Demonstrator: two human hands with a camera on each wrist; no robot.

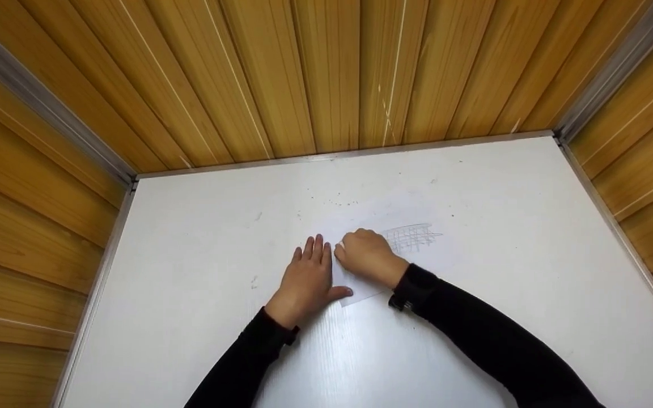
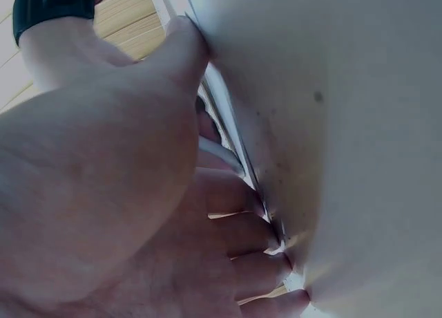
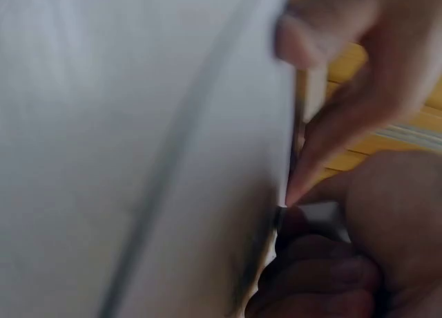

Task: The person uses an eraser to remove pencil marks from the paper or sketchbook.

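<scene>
A sheet of white paper [image 1: 360, 290] lies on the white table, with a crosshatched pencil grid [image 1: 414, 237] drawn on it. My left hand [image 1: 308, 276] rests flat on the paper's left part, fingers straight and thumb spread out to the right. Just right of it, my right hand [image 1: 367, 254] is curled low over the paper at the left end of the grid. It pinches a small white eraser [image 3: 324, 218], mostly hidden by the fingers; in the left wrist view a pale edge of the eraser [image 2: 222, 155] shows beyond the left thumb.
Dark crumbs [image 1: 340, 203] are scattered on the table [image 1: 190, 255] beyond the paper, and faint smudges [image 1: 254, 281] mark its surface to the left. Wood-patterned panels [image 1: 326, 79] with metal edging stand at the back and both sides.
</scene>
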